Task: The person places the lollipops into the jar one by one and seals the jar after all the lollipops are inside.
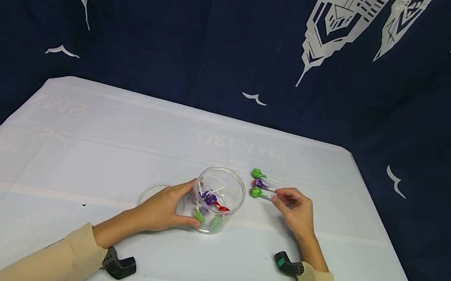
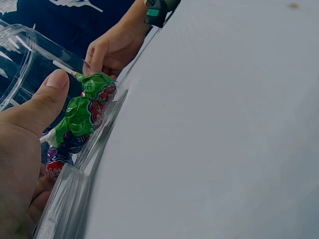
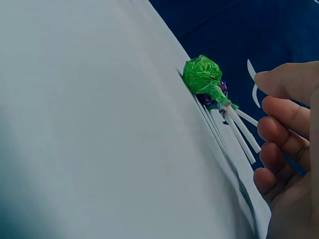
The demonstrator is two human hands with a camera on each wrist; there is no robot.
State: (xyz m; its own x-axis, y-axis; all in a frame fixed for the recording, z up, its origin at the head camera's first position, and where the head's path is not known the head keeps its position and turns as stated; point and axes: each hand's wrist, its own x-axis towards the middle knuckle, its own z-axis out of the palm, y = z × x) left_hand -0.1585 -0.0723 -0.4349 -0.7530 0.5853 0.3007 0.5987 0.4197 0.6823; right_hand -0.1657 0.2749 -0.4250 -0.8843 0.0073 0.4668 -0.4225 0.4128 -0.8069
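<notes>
My left hand (image 1: 165, 207) grips a clear plastic cup (image 1: 237, 187) round its side, thumb toward me and fingers behind. Several wrapped lollipops lie inside; a green lollipop (image 2: 79, 117) shows through the wall in the left wrist view, with purple and red wrappers about it. To the right, a green lollipop (image 1: 257, 173), a purple lollipop (image 1: 260, 184) and a nearer green lollipop (image 1: 256, 192) lie in a row on the table, sticks pointing right. By the stick ends is my right hand (image 1: 296, 213); its fingers are loosely bent, with a gap between thumb and forefinger (image 3: 286, 113).
A clear round lid (image 1: 146, 192) lies on the table partly behind my left hand. White cloth covers the table (image 1: 121, 123). A dark blue curtain (image 1: 199, 31) with white prints hangs beyond the far edge. A small dark speck (image 1: 84, 205) is at left.
</notes>
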